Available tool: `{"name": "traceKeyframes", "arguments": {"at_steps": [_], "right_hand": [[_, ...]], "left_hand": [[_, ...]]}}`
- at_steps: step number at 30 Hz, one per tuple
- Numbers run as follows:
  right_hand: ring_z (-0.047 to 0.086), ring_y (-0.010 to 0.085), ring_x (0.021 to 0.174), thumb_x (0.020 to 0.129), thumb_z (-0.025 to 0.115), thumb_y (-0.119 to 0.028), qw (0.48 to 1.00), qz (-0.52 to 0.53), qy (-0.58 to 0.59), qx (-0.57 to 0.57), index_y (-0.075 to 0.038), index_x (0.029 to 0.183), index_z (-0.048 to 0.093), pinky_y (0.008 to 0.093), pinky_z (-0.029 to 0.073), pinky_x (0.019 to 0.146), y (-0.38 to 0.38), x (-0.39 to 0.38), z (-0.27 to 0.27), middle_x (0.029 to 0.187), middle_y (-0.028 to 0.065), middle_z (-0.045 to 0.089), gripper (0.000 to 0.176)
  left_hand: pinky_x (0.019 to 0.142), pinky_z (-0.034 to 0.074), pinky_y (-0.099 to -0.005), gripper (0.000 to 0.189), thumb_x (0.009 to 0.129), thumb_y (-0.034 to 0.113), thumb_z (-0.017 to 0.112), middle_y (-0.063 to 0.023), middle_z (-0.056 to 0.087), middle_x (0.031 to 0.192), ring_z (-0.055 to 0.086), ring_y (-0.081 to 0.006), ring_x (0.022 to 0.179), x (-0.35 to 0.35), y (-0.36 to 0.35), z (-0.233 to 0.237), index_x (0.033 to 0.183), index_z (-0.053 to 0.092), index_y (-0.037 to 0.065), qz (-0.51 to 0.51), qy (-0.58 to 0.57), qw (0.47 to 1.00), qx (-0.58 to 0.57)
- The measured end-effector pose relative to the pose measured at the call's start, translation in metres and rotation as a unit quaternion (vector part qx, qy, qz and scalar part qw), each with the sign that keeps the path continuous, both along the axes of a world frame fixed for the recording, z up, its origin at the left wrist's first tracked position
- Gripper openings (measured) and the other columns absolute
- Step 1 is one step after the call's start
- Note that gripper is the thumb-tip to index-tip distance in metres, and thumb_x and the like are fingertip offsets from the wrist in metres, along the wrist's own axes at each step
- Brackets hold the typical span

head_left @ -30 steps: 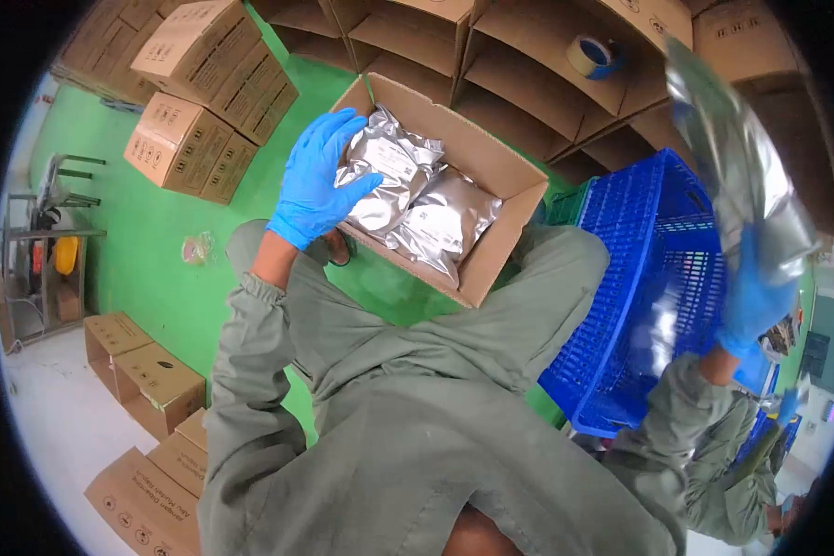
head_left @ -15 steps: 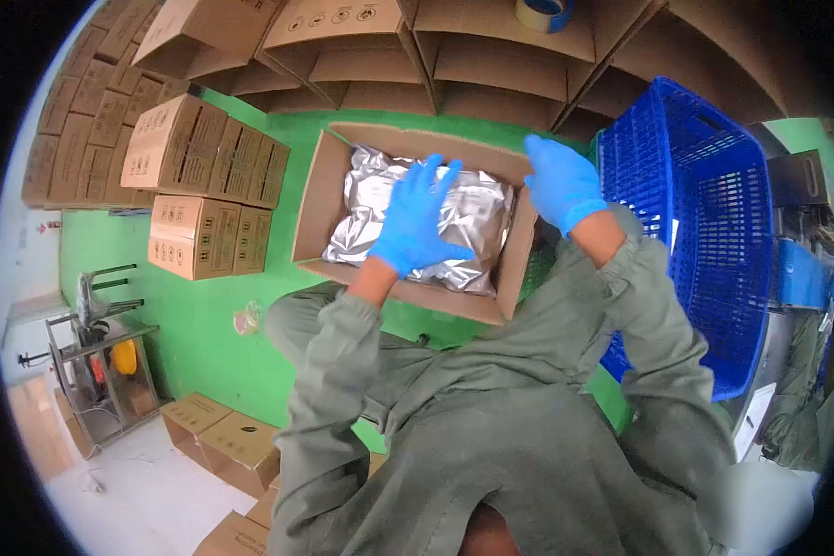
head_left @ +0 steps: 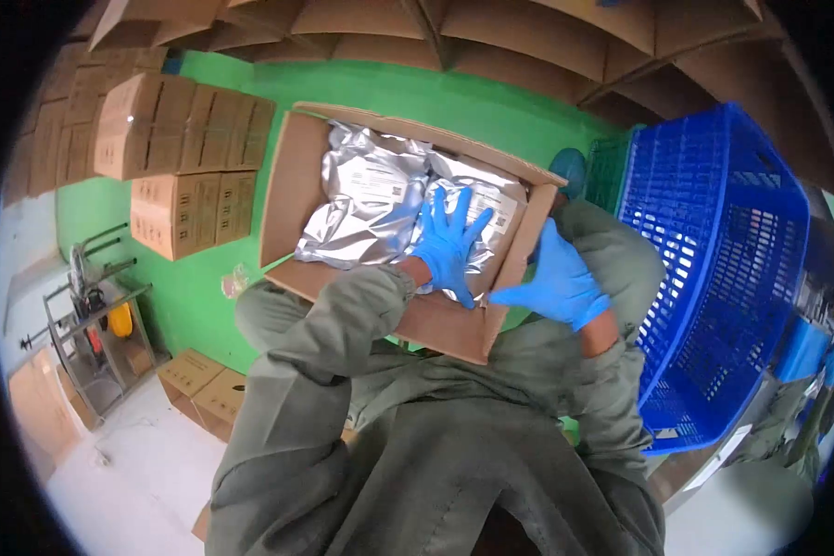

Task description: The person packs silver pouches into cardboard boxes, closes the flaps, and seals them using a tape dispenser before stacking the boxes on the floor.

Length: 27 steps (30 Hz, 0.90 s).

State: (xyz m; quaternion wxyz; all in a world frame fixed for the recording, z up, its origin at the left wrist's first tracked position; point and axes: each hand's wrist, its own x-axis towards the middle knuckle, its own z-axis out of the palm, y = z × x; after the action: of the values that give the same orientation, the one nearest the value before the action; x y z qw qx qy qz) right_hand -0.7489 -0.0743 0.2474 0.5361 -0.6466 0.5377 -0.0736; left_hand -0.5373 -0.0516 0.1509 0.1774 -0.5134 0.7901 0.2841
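An uncovered cardboard box [head_left: 283,218] sits in front of my knees, with shiny silver foil bags inside. One silver bag [head_left: 366,199] fills the left part of the box. On the right silver bag [head_left: 496,208], my left hand [head_left: 449,246] lies flat in its blue glove, fingers spread. My right hand [head_left: 556,283], also blue-gloved, is against the right wall of the box. Its thumb stretches across the rim, wide apart from the fingers, which extend along the outside. White printed labels show on both bags; the print is too small to read.
A large blue plastic basket [head_left: 681,241] stands at my right, beside a green crate [head_left: 607,171]. Cardboard compartments [head_left: 500,56] line the far side. Stacked cartons [head_left: 185,130] stand at the left, near a metal stand [head_left: 107,343]. More cartons [head_left: 199,385] lie at lower left.
My left hand has shifted rightward from the middle of the bags onto the right one. My right hand has moved down along the box's right wall, its thumb now outstretched. The view has shifted.
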Motion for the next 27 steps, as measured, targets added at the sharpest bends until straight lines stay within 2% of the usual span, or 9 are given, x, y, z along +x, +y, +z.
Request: {"name": "traceKeyframes", "arguments": {"at_steps": [3,5,6,10,12,17,22,25,27], "right_hand": [[0.059,0.0436,0.105,0.050,0.092,-0.046,0.994,0.063,-0.048,-0.073,0.002,0.130,0.036,0.0462,0.049,0.090,0.000,-0.020,-0.010,0.115,0.0263,0.059,0.109],[0.059,0.0439,0.105,0.050,0.092,-0.045,0.995,0.051,-0.022,-0.084,0.001,0.127,0.038,0.0466,0.049,0.090,0.001,-0.010,-0.016,0.113,0.0250,0.059,0.104],[0.058,0.0443,0.104,0.051,0.091,-0.045,0.996,0.038,0.002,-0.085,0.000,0.124,0.040,0.0471,0.049,0.091,0.004,-0.002,-0.022,0.112,0.0237,0.059,0.100],[0.061,0.0391,0.099,0.053,0.089,-0.046,0.960,0.097,0.163,-0.207,-0.003,0.106,0.054,0.0456,0.050,0.087,-0.001,0.070,-0.077,0.104,0.0214,0.061,0.077],[0.057,0.0386,0.107,0.056,0.088,-0.048,0.957,0.137,0.209,-0.146,-0.001,0.115,0.054,0.0440,0.048,0.092,-0.024,0.092,-0.084,0.114,0.0223,0.059,0.083],[0.056,0.0382,0.113,0.059,0.086,-0.050,0.948,0.164,0.224,-0.157,0.000,0.124,0.053,0.0437,0.048,0.093,-0.024,0.090,-0.092,0.120,0.0224,0.058,0.088],[0.059,0.0369,0.108,0.069,0.081,-0.040,0.959,0.191,0.170,-0.125,-0.003,0.124,0.055,0.0447,0.048,0.089,-0.051,0.122,-0.048,0.117,0.0203,0.062,0.071],[0.046,0.0355,0.128,0.077,0.074,-0.032,0.818,0.020,-0.165,-0.551,-0.007,0.133,0.052,0.0490,0.036,0.105,-0.064,0.196,0.096,0.139,0.0201,0.047,0.066],[0.045,0.0361,0.129,0.078,0.073,-0.031,0.820,0.007,-0.180,-0.543,-0.007,0.136,0.050,0.0493,0.035,0.106,-0.061,0.230,0.083,0.140,0.0200,0.047,0.067]], "left_hand": [[0.106,0.008,-0.0744,0.134,0.052,0.063,0.083,-0.0269,0.004,0.158,0.003,-0.0606,0.139,0.007,-0.007,0.017,0.156,0.011,0.019,-0.025,0.034,0.999,-0.002],[0.116,0.013,-0.0597,0.117,0.064,0.057,0.079,-0.0225,0.012,0.159,0.011,-0.0481,0.144,0.058,-0.004,-0.036,0.155,0.018,0.015,-0.163,0.190,0.923,-0.294],[0.115,0.025,-0.0478,0.092,0.073,0.045,0.078,-0.0216,0.030,0.152,0.031,-0.0392,0.139,0.082,-0.003,0.013,0.145,0.036,0.007,0.104,0.245,0.954,-0.137],[0.075,0.054,-0.0380,0.083,0.063,0.067,0.077,-0.0238,0.066,0.100,0.066,-0.0353,0.091,0.210,0.014,0.099,0.105,0.057,-0.001,0.236,-0.220,0.795,-0.514],[0.081,0.054,-0.0382,0.092,0.064,0.077,0.069,-0.0313,0.061,0.114,0.065,-0.0362,0.101,0.202,0.027,0.112,0.105,0.057,-0.005,0.405,-0.149,0.901,-0.051],[0.099,0.046,-0.0453,0.115,0.061,0.085,0.062,-0.0351,0.039,0.142,0.052,-0.0429,0.124,0.099,0.027,0.097,0.127,0.051,-0.008,0.379,-0.082,0.922,0.003],[0.114,0.008,-0.0643,0.134,0.055,0.093,0.055,-0.0325,-0.009,0.156,-0.002,-0.0608,0.139,0.059,0.015,0.042,0.155,0.017,0.013,0.311,-0.265,0.885,0.225],[0.112,0.008,-0.0679,0.136,0.054,0.092,0.057,-0.0319,-0.005,0.157,0.000,-0.0588,0.140,0.061,0.009,0.054,0.156,0.011,0.015,0.298,-0.250,0.883,0.263],[0.110,0.007,-0.0703,0.131,0.058,0.089,0.057,-0.0287,-0.002,0.158,0.000,-0.0593,0.140,0.066,0.016,0.047,0.156,0.012,0.016,0.317,-0.162,0.919,0.169]]}}
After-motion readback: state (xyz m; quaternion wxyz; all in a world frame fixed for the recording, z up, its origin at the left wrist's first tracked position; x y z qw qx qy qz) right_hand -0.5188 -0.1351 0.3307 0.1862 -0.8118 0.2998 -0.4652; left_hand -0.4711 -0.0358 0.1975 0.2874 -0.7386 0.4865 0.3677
